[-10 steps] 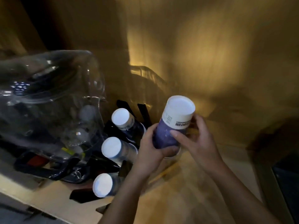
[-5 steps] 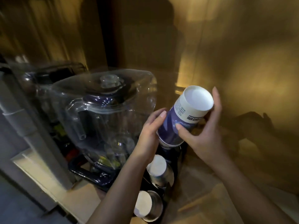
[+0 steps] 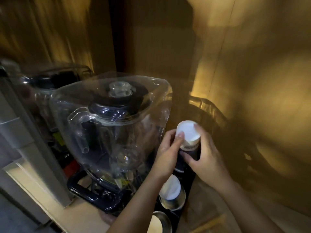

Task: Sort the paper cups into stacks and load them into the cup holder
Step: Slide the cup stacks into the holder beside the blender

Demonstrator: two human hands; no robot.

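Hands are gripping an upside-down stack of paper cups (image 3: 188,140), left hand (image 3: 168,154) and right hand (image 3: 206,157) closing around it above the cup holder (image 3: 188,187), beside a blender (image 3: 107,128).

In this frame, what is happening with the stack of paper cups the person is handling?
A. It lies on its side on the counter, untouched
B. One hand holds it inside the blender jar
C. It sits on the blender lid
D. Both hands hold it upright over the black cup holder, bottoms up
D: the left hand and right hand grip the cup stack, white base upward, at the cup holder.
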